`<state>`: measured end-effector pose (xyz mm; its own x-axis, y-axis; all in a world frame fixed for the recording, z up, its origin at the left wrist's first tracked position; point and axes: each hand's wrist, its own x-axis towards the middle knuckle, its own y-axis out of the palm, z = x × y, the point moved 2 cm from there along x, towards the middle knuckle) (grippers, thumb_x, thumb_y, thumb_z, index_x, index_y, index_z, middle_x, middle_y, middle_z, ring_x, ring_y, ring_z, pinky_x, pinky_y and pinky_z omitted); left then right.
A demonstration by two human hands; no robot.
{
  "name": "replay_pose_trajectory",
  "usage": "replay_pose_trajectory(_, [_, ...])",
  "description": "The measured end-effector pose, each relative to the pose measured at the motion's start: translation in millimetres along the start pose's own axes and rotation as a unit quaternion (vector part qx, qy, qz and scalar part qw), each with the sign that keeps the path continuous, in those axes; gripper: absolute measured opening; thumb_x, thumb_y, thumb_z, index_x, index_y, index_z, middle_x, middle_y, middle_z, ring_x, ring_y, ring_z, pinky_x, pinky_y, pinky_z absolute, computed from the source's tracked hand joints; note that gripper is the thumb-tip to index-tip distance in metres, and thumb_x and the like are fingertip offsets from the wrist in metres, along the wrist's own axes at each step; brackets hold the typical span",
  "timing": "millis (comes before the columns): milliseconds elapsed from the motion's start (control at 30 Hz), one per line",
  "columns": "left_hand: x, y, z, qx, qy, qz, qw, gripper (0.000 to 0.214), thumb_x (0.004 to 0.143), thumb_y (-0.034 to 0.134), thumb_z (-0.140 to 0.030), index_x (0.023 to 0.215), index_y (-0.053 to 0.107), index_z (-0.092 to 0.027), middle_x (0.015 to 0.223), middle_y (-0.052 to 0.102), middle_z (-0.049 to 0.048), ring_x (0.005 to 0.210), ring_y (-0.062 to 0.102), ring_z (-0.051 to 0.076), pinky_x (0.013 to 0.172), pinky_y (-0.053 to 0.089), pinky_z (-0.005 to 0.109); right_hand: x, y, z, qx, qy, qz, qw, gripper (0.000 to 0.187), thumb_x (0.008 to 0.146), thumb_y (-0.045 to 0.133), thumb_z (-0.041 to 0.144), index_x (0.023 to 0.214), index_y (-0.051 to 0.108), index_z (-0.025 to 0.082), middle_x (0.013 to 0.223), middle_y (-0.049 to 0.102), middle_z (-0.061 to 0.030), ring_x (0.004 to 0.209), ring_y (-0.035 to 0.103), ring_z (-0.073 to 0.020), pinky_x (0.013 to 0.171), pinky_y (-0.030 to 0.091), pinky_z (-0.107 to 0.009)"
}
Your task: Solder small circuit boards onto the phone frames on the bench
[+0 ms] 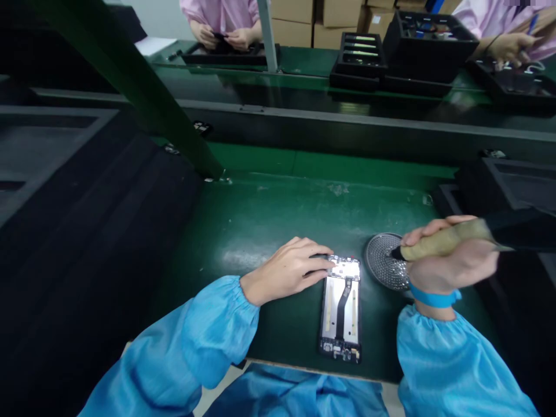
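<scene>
An opened phone frame (341, 310) lies lengthwise on the green mat (269, 220) near the front edge, its inner parts and a black flex cable showing. My left hand (290, 269) rests on the mat with its fingers pressed on the phone's top left corner. My right hand (452, 263) is closed round an electric screwdriver (447, 240) with a tan taped grip. Its tip points at a round perforated metal dish (383, 260) just right of the phone.
Stacked black trays (65, 191) fill the left side and more black trays (512, 185) stand at the right. A green post (143, 92) slants up on the left. Across the conveyor, two people in pink sleeves (226, 23) handle parts over black trays (428, 43); cardboard boxes stand behind.
</scene>
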<state>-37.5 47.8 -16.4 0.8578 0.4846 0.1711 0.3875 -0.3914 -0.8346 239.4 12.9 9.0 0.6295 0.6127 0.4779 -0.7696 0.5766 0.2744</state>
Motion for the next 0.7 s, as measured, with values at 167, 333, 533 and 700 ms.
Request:
replay_pose_trajectory(167, [1,0.3,4,-0.011,0.046,-0.013,0.999,0.023,0.107,0.055,-0.028,0.117,0.074,-0.021,0.138,0.066,0.0081,0.123,0.061,0.023,0.098,0.047,0.036,-10,11,16,0.136,0.003,0.130,0.982,0.046,0.083,0.060,0.069,0.103,0.074,0.030,0.072,0.066,-0.0009,0.047,0.059,-0.0225,0.042,0.053,-0.042])
replay_pose_trajectory(333, [2,4.3,6,-0.004,0.046,-0.034,0.998,0.023,0.106,0.057,-0.028,0.119,0.074,-0.022,0.136,0.067,0.0088,0.123,0.061,0.024,0.095,0.049,0.037,-47,68,21,0.181,0.119,0.153,0.964,0.037,0.084,0.069,0.060,0.097,0.073,0.025,0.069,0.066,-0.0006,0.049,0.061,-0.0215,0.044,0.053,-0.039])
replay_pose_trajectory(533, [2,5.9,5,0.014,0.041,-0.034,0.998,0.023,0.105,0.058,-0.030,0.117,0.075,-0.023,0.139,0.065,0.0088,0.127,0.059,0.025,0.099,0.049,0.038,-54,77,10,0.170,0.126,0.161,0.964,0.040,0.081,0.071,0.061,0.097,0.071,0.024,0.067,0.063,0.0010,0.048,0.059,-0.0207,0.043,0.051,-0.037])
replay_pose_trajectory(700, [2,5.3,3,0.016,0.040,-0.042,0.998,0.022,0.104,0.060,-0.029,0.118,0.075,-0.022,0.136,0.066,0.0094,0.126,0.060,0.025,0.097,0.050,0.037,-59,85,11,0.151,0.095,0.162,0.970,0.033,0.083,0.069,0.056,0.090,0.069,0.024,0.065,0.062,0.0007,0.045,0.057,-0.0193,0.039,0.048,-0.035])
